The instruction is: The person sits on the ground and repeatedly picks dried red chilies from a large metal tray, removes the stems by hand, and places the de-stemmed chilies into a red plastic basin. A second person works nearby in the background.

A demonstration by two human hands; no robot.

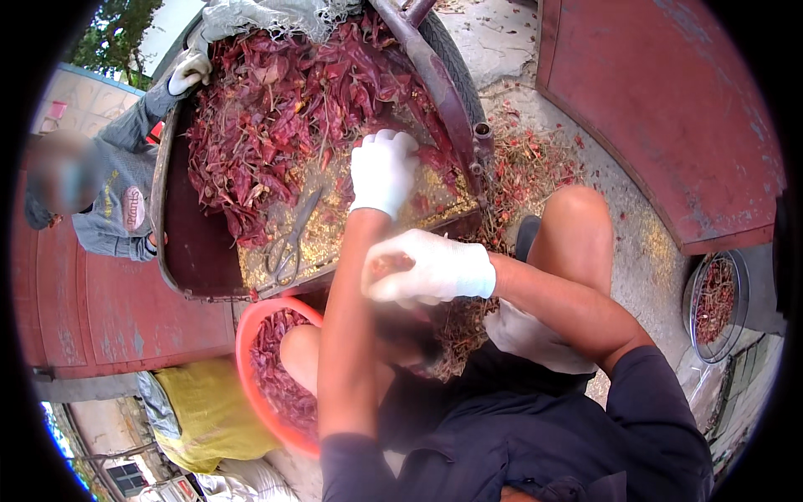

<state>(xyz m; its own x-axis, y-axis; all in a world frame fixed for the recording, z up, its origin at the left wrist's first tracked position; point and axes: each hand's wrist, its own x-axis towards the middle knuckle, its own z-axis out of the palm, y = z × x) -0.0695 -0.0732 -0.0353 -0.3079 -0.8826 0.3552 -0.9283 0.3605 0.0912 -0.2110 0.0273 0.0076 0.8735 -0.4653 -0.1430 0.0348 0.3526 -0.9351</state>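
Observation:
My left hand [381,171], in a white glove, reaches into a cart of dried red chillies [276,109], at the lower edge of the pile; its fingers are curled, and what they hold is hidden. My right hand [427,263], also gloved, is below it beside my left forearm, fingers bent round something reddish that I cannot make out. Black-handled scissors [283,263] lie on the seed-strewn board [318,259] left of my hands. A red-rimmed basin of chillies [276,376] stands below the cart, partly behind my leg and left arm.
A co-worker [117,201] at the left has a gloved hand on the cart rim. A red metal panel [652,100] stands at right, above a round tray of debris [711,301]. Yellow sacks [201,410] lie lower left; scraps litter the ground [535,159] beside the wheel.

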